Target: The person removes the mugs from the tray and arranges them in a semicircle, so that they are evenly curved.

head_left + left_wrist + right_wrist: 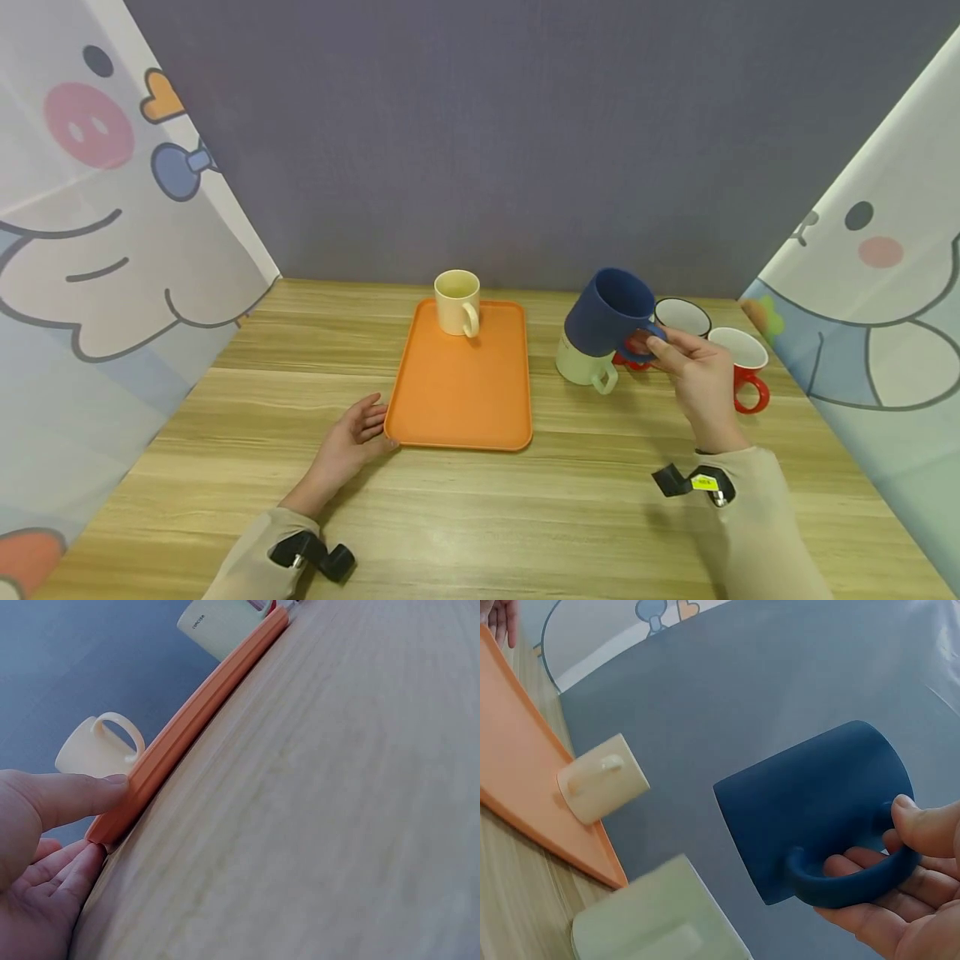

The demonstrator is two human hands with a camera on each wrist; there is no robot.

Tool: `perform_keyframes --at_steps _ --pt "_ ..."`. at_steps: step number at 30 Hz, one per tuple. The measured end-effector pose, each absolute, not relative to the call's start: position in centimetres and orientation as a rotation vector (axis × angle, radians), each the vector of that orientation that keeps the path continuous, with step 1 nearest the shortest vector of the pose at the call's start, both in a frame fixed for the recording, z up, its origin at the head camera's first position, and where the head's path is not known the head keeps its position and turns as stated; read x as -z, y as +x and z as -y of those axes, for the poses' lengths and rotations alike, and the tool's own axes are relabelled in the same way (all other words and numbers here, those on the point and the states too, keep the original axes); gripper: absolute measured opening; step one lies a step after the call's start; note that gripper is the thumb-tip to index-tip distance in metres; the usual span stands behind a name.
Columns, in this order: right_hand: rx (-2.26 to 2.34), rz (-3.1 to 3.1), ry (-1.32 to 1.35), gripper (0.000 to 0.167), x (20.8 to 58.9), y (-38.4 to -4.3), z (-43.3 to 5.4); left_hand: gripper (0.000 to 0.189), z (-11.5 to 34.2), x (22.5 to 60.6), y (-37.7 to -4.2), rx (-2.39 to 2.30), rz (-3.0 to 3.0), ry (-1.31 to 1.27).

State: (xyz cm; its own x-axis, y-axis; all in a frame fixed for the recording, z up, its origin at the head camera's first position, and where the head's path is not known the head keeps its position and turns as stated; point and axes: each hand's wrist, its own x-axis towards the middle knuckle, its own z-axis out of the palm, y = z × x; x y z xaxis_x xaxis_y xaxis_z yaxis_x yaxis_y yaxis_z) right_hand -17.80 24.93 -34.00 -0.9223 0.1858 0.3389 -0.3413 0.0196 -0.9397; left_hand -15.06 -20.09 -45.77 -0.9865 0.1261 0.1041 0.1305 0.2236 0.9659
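The blue mug point(600, 321) should handle as a stiff, fairly weighty piece, breakable if ceramic, its matt skin probably not very slippery; the handle is the sound place to hold it, and there the right grip point(701, 375) has it, thumb and fingers closed on the loop. It is plain dark blue and straight-sided, held tilted above the desk point(525, 517) to the right of the orange tray point(457, 392). The left grip point(352, 433) touches the tray's near-left corner, fingers relaxed.
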Motion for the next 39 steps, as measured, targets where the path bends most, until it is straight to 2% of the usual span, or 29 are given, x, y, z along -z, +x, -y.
perform_keyframes --at_steps 7,22,33,39 --pt "-1.919 1.900 0.112 0.014 34.3 -16.9 -26.5 0.078 20.1 45.8 -15.0 1.948 2.454 -0.256" --pt "-2.057 1.644 0.206 0.017 35.3 -15.7 -29.2 0.078 20.1 45.8 -15.1 1.932 2.487 -0.237" --pt "-1.972 1.756 -0.054 0.021 35.8 -14.4 -31.3 0.079 20.2 46.1 -15.3 1.927 2.489 -0.233" --pt "-1.911 1.812 -0.086 0.017 36.3 -13.7 -32.4 0.077 20.2 46.1 -15.3 1.940 2.469 -0.242"
